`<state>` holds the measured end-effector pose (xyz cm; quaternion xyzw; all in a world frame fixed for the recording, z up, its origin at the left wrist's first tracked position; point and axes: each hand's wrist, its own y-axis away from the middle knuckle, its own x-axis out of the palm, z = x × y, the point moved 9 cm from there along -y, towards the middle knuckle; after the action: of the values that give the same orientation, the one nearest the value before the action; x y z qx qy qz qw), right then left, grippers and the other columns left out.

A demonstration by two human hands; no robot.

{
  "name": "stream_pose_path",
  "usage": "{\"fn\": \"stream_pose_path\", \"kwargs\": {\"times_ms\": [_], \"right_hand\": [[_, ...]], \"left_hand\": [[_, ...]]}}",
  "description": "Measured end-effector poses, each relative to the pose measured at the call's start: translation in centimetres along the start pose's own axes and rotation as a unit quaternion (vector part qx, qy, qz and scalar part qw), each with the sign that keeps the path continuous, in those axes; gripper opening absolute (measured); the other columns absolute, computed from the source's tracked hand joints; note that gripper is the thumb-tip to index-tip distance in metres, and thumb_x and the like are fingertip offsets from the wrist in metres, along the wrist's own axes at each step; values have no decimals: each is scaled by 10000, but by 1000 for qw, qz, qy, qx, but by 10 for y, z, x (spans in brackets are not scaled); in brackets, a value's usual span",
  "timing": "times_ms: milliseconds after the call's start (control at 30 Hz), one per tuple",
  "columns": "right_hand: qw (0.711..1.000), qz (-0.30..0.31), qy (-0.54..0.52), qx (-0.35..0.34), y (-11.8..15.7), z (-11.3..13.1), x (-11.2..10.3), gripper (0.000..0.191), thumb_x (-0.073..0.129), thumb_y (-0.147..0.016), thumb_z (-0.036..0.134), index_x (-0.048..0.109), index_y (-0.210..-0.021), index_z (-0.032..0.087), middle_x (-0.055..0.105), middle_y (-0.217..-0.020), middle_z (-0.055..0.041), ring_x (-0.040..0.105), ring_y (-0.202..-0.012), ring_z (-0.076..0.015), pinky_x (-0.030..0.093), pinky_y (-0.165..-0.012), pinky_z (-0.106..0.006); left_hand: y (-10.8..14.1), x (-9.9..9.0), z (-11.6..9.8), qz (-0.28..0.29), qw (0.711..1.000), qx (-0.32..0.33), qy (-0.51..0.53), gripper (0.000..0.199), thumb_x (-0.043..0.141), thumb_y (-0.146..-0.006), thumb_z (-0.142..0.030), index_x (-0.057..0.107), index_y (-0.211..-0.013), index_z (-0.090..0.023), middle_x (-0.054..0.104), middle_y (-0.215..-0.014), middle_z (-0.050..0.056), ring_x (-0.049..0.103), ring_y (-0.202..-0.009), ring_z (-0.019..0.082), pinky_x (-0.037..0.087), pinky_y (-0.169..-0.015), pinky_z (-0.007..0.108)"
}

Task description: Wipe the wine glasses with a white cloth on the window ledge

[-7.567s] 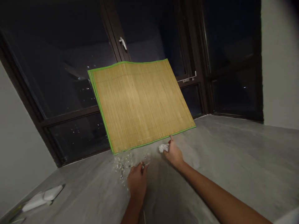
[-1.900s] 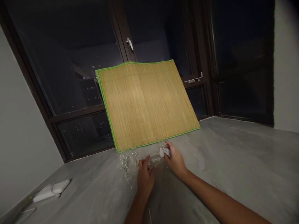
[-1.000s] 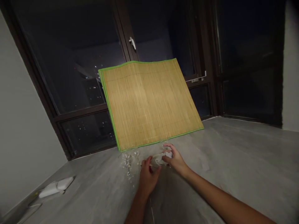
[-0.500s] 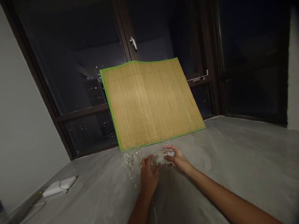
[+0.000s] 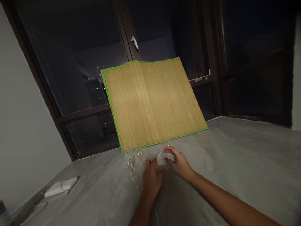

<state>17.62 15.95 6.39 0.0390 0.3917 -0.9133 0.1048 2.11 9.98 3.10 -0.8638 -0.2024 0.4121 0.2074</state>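
My left hand is closed round what looks like a small clear glass, mostly hidden by the fingers. Pinched in my right hand is a crumpled white cloth, pressed against the glass between both hands. Whether it is cloth or paper I cannot tell. Left of my hands, several clear stemmed glasses stand close together on the grey surface. Another clear glass shows faintly just behind my right hand.
A bamboo mat with green edging leans upright against the dark window. At the left lie a white bundle and a cable on the grey surface. A dark-topped container stands at the far left edge.
My right hand has turned and drawn the white cloth up into a tighter bunch. My left hand has shifted slightly right and down. The standing glasses have stayed put.
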Motion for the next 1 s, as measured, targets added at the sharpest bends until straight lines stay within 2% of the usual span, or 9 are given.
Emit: {"fn": "stream_pose_path", "kwargs": {"times_ms": [100, 233, 400, 467, 567, 633, 700, 833, 1000], "right_hand": [[997, 14, 70, -16, -1, -4, -1, 353, 537, -815, 166, 553, -1160, 236, 694, -1085, -56, 663, -992, -213, 506, -882, -366], [996, -28, 82, 9, -5, -14, -14, 369, 513, -810, 157, 528, -1172, 226, 707, -1003, -48, 676, -919, -206, 509, -838, -348], [999, -19, 32, 31, -5, -14, -7, 367, 538, -783, 177, 533, -1147, 228, 702, -916, -23, 665, -786, -186, 512, -747, -319], [998, -24, -32, 53, -4, -15, -4, 325, 564, -774, 215, 539, -1098, 229, 693, -894, -15, 653, -738, -175, 518, -677, -296], [983, -27, -135, 119, -2, -25, 3, 384, 609, -728, 246, 509, -1099, 235, 671, -891, -4, 623, -635, -150, 498, -518, -248], [974, -11, -166, 154, 2, -33, 12, 459, 626, -696, 240, 485, -1133, 242, 658, -904, 3, 592, -561, -125, 468, -442, -224], [971, 13, -172, 165, 6, -36, 22, 509, 638, -666, 219, 478, -1149, 242, 654, -914, 6, 573, -527, -106, 458, -428, -212], [972, 19, -164, 168, 10, -36, 29, 529, 653, -652, 212, 479, -1151, 232, 660, -914, 7, 571, -527, -99, 453, -443, -205], [980, -70, -140, 124, 6, -22, 4, 441, 661, -723, 264, 490, -1126, 221, 680, -875, -2, 611, -620, -136, 482, -526, -231]], "left_hand": [[1, 2, -9, 10, 1000, 28, 3, 468, 697, -747, -358, 617, -1200, -275, 561, -1022, 40, 569, -884, 199, 436, -794, 295], [-1, -12, -2, -58, 998, 4, 28, 455, 669, -759, -353, 618, -1197, -240, 555, -989, 35, 539, -774, 168, 434, -755, 295], [-5, -20, 18, -129, 981, -58, 131, 466, 603, -808, -430, 562, -1217, -210, 540, -961, 27, 511, -736, 139, 443, -738, 294], [-6, -7, 31, -108, 958, -113, 241, 537, 595, -795, -530, 530, -1217, -205, 534, -893, 8, 512, -702, 131, 451, -670, 280], [-5, 23, 44, -47, 875, -205, 437, 653, 597, -729, -685, 499, -1167, -209, 508, -781, -38, 471, -572, 91, 425, -562, 249], [-3, 37, 41, -10, 813, -234, 533, 681, 617, -695, -721, 489, -1138, -220, 540, -788, -41, 476, -542, 74, 427, -561, 244], [-1, 43, 34, 21, 779, -238, 580, 673, 637, -688, -716, 495, -1125, -223, 602, -845, -15, 536, -577, 89, 440, -575, 247], [2, 39, 24, 37, 771, -235, 590, 627, 667, -710, -656, 505, -1131, -221, 660, -918, 13, 605, -634, 119, 439, -549, 237], [6, 46, 22, 61, 769, -256, 582, 604, 672, -739, -602, 482, -1196, -256, 633, -1087, 21, 619, -611, 101, 423, -501, 222]]}}
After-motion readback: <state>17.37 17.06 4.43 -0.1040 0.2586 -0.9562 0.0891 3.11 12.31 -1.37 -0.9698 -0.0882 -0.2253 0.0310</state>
